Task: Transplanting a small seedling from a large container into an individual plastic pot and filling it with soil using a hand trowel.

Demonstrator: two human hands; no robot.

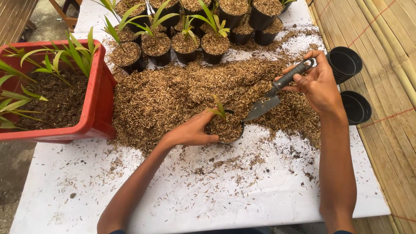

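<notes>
Black plastic, small and round, the pot [225,130] stood on the white sheet-covered surface [216,190] at the near edge of a wide heap of brown husk-like potting mix [173,95]. The left hand [193,132] was curled around the pot's left side, steadying it, with a green seedling [219,108] upright inside. The right hand [318,84] was closed around the dark handle of a metal-bladed trowel [271,99], blade tilted down toward the pot's rim with mix sliding off it. Judged step: filling around the seedling, pot nearly full. The next move appeared to call for keeping the seedling centred while topping up. Filled pots [186,43] stood behind; a red tub [97,99] sat left, empty black pots [346,65] right.
</notes>
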